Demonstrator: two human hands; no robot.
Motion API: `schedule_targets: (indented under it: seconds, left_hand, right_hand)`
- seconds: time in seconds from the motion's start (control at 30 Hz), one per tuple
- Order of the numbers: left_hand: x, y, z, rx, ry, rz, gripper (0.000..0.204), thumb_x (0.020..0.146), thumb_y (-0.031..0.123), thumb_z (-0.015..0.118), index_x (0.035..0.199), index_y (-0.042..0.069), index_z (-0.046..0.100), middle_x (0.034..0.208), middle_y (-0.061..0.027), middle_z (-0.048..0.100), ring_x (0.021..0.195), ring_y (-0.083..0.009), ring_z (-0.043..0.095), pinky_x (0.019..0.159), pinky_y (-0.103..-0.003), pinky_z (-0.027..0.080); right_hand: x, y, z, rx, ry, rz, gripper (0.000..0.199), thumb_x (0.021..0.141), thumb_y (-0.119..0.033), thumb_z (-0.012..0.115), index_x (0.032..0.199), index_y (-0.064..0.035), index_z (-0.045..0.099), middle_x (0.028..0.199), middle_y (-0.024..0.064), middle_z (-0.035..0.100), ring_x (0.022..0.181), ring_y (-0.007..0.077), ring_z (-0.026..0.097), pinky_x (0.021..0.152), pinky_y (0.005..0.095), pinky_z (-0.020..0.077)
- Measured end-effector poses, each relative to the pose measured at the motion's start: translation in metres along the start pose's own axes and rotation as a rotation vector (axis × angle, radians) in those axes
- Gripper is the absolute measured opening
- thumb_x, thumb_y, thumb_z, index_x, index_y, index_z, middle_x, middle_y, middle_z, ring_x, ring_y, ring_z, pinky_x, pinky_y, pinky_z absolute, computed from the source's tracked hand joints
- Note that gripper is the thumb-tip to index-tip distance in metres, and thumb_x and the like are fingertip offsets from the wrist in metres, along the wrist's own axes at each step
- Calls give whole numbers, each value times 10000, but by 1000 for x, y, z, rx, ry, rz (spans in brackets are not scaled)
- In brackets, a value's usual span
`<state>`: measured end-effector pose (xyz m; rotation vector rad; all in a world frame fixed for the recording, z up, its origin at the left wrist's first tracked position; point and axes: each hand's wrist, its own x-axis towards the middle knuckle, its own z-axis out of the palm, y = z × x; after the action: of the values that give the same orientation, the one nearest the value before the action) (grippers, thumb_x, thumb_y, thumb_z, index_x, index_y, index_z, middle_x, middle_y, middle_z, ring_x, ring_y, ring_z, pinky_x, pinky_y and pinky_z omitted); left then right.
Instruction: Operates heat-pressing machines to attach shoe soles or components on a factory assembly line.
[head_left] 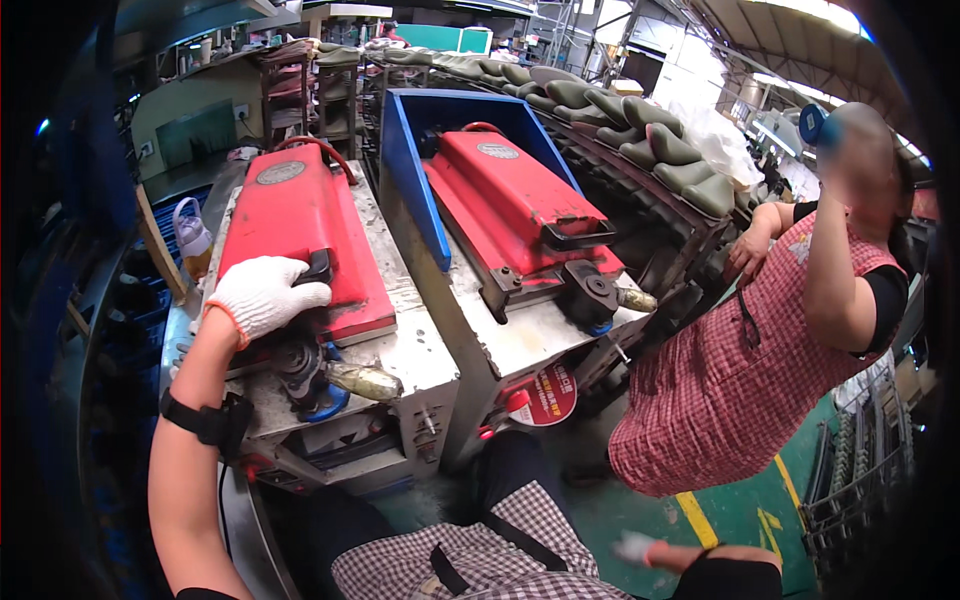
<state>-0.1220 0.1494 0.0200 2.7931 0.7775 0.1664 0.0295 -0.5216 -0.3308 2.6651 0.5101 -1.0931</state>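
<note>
My left hand [262, 298], in a white knit glove, is closed over the black handle [318, 267] at the near end of a red metal machine cover [318, 215]. Below it sits a dark round mechanism [297, 362] with a tape-wrapped lever [365, 381]. My right hand [636, 548], also in a white glove, hangs low at my right side above the green floor. It is smeared by motion, so its fingers cannot be made out. Right of the first machine stands a second red cover [515, 190] with its own black handle [578, 235], untouched.
A blue metal guard [412, 170] surrounds the second machine. Behind it, a long rack [690, 215] carries several olive-green boots [660, 145]. A person in a red checked apron [710, 360] stands close on the right. A lidded bottle [192, 235] stands left of the first machine.
</note>
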Motion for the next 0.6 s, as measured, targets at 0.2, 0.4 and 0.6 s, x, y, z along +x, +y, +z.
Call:
schedule_targets:
  seconds: [0.2,0.4,0.6]
  left_hand:
    - [1,-3,3,11,67,41,512,898,535,630,965,43,753,865,-203,722,872,-382,711,807,-441,532]
    - [4,-1,4,16,87,58,465,891,481,650,926,26,739,689,-185,675,667,-330,703,681,-424,525]
    - [1,2,4,53,75,-13,495,886,521,646,994,55,769,869,-225,724,858,-395,714,797,-463,539]
  right_hand:
    - [-25,86,123,518,-70,389,432,975,-300,656,1312,-30,675,1211,173,747,1084,280,718,973,431,543]
    - [-9,37,96,769,54,333,440,975,-308,653,1312,-26,674,1215,173,746,1087,283,718,975,431,541]
    - [-11,21,95,790,14,327,448,974,-316,649,1312,-23,674,1218,173,746,1091,285,717,977,432,539]
